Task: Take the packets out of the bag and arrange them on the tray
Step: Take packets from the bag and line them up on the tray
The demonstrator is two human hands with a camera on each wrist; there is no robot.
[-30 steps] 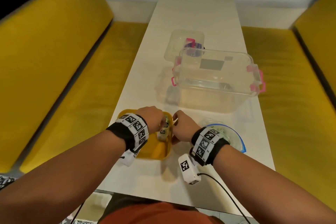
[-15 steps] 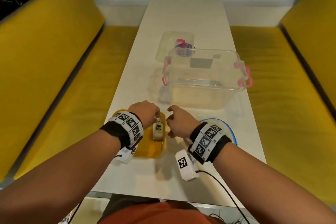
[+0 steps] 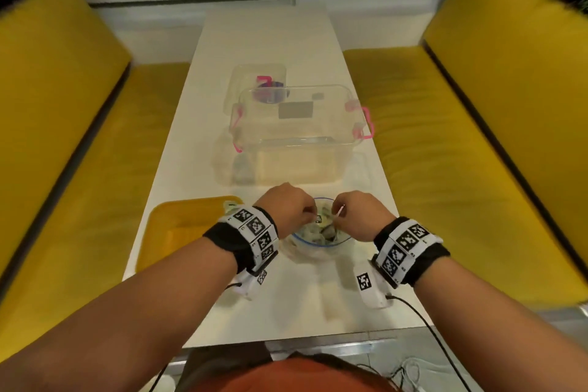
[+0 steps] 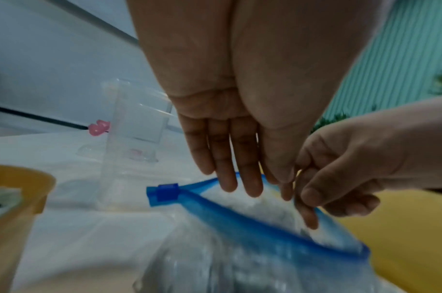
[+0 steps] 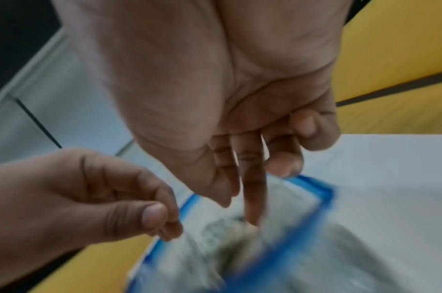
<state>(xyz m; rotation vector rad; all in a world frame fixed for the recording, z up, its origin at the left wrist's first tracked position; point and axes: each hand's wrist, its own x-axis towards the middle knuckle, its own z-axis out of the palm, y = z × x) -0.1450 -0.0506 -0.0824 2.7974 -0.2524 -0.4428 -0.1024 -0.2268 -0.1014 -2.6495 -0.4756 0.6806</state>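
A clear zip bag with a blue rim stands open on the white table, right of the yellow tray. Several small packets lie blurred inside it. One packet rests at the tray's far right corner. Both hands hover over the bag's mouth. My left hand pinches thumb against fingers at the bag's left rim. My right hand points its index finger straight down into the bag, with nothing seen in its grasp.
A clear storage box with pink latches stands just behind the bag, and its lid lies farther back. Yellow bench seats flank the narrow table. The table's front edge is close to my body.
Both hands moved right from the tray to the bag's mouth. The packet that the left hand held over the tray now lies on the tray, let go.
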